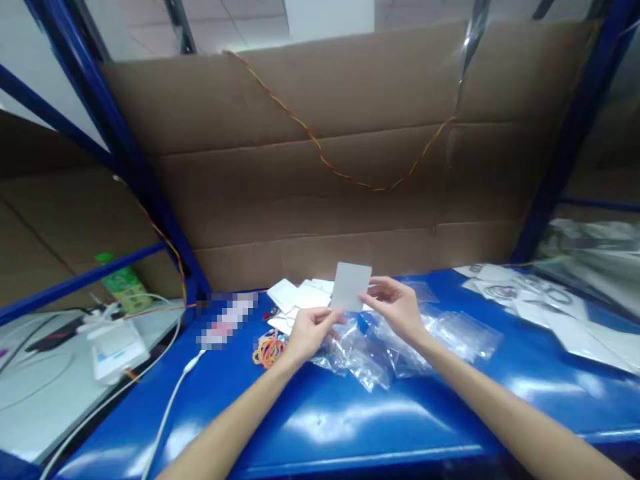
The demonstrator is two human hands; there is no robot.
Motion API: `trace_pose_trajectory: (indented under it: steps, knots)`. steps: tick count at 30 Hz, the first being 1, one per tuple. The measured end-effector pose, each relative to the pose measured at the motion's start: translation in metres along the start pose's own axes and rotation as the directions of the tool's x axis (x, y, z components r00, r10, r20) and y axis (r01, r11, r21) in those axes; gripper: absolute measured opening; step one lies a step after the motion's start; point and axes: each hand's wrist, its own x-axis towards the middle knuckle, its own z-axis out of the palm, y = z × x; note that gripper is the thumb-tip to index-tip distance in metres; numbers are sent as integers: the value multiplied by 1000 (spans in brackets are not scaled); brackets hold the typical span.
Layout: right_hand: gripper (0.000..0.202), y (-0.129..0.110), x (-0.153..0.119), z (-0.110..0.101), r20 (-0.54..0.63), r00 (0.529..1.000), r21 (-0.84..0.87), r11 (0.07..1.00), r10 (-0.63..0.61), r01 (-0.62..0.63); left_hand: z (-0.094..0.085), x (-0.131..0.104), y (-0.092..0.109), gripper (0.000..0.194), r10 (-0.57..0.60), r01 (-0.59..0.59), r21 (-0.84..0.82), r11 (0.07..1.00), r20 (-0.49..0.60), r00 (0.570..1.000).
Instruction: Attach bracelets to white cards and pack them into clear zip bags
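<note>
A white card (351, 283) with rounded corners is held up, tilted toward me, above the blue table. The fingers of my right hand (399, 307) pinch its right edge. At its lower left corner my left hand (313, 331) is closed, thumb and fingers on the card. Behind and left of it lie several loose white cards (285, 295). Below both hands spread crumpled clear plastic bags (367, 360), with more flat clear bags (467, 333) to the right. A bundle of orange and yellow rubber bands (269, 349) lies beside my left wrist.
A blurred-out phone-like object (227, 323) with a white cable (170, 407) lies left on the blue table (350, 433). White packets (530, 293) are heaped at the right. Cardboard (320, 200) stands behind. A side table holds a green bottle (125, 283) and a white box (117, 350).
</note>
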Motion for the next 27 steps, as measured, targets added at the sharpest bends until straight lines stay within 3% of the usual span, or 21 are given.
trace_pose_trajectory:
  steps: [3,9,16,27]
  knots:
    - [35,0,0,0,14,1000,-37,999,1,-1,0,1,-2,42,-3,3,10,1000,1,1000]
    - [33,1,1,-1,-91,995,-79,996,-46,39,0,1,-3,37,11,-10,34,999,-2,1000]
    - [42,2,1,-1,-4,1000,-34,999,-8,8,-2,0,-1,43,45,-42,101,994,-24,999]
    - [40,1,6,-4,-125,992,-8,999,-32,31,-6,2,-2,50,85,-77,152,985,-47,995]
